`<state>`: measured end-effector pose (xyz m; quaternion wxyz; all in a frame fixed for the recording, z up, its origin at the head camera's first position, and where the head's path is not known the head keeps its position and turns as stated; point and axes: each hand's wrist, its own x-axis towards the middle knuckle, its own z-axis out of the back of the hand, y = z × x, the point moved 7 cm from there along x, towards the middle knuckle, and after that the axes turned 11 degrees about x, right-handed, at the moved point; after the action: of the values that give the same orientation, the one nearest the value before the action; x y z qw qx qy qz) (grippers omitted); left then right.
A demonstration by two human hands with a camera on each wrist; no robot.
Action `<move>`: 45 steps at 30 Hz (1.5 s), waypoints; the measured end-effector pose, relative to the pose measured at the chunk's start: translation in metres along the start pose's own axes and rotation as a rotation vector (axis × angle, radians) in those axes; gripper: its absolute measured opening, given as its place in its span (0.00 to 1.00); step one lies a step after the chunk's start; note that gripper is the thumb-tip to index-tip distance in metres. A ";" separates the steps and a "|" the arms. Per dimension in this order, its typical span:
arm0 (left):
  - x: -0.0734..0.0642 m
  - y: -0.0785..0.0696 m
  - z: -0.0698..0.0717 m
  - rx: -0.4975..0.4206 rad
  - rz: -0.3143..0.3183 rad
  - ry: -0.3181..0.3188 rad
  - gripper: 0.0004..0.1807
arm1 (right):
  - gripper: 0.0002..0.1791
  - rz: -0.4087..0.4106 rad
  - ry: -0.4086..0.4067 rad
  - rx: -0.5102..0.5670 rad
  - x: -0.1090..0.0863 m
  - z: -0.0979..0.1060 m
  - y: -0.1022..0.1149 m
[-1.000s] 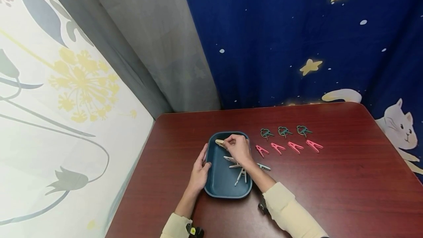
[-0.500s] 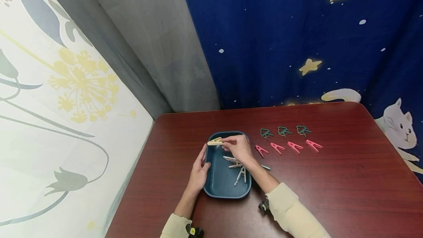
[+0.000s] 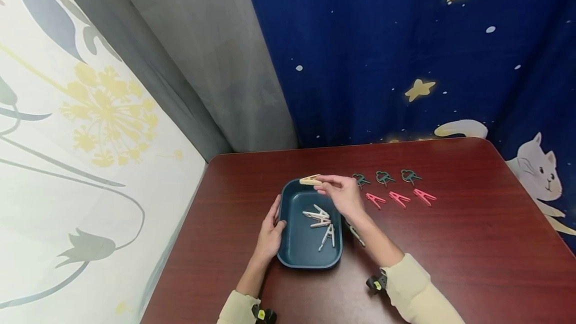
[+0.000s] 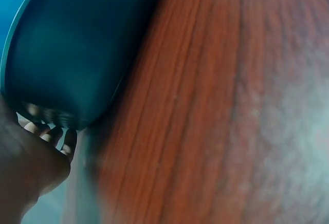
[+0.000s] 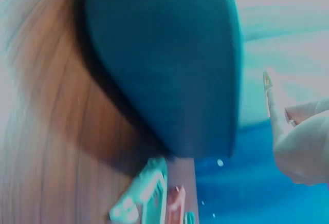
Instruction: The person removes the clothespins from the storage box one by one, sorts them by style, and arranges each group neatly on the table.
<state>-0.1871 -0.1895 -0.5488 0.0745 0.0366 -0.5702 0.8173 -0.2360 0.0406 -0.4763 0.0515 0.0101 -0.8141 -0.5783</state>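
My left hand (image 3: 271, 234) grips the left side of a dark blue plastic tray (image 3: 310, 260), thumb at the rim and fingers along the outer wall. Above the tray's far edge my right hand (image 3: 343, 195) pinches a pale yellow clothespin (image 3: 310, 180) between thumb and fingers, its nose pointing left. The same clothespin (image 5: 268, 88) stands out past the tray's rim in the right wrist view. Inside the tray, whitish clothespins (image 3: 320, 221) lie in a loose group toward the right. Another pale clothespin (image 3: 356, 234) rests on the table just right of the tray, partly behind my right forearm.
Right of the tray, pink clothespins (image 3: 399, 199) lie in a row on the red-brown table (image 3: 450, 244). Behind them is a row of green cloud-shaped clips (image 3: 384, 178), the leftmost near my right hand. A blue curtain (image 3: 382, 54) hangs past the far edge.
My right hand has lifted the yellow clothespin from inside the tray, then carried it rightward and toward the far rim. It now covers the leftmost pink clothespin. The left hand stays on the tray.
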 end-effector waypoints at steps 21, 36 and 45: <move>0.000 -0.003 0.000 0.015 0.004 -0.007 0.42 | 0.18 0.098 -0.301 -0.020 -0.051 0.124 0.035; 0.001 -0.001 0.000 0.010 -0.006 -0.007 0.43 | 0.16 0.052 -0.536 0.099 -0.102 0.163 0.015; 0.002 -0.002 -0.001 0.015 -0.007 -0.003 0.42 | 0.17 -0.058 -0.544 0.039 -0.121 0.168 -0.005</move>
<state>-0.1885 -0.1881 -0.5469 0.0763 0.0404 -0.5640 0.8212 -0.1320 0.2058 -0.5439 -0.1860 -0.1212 -0.8083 -0.5453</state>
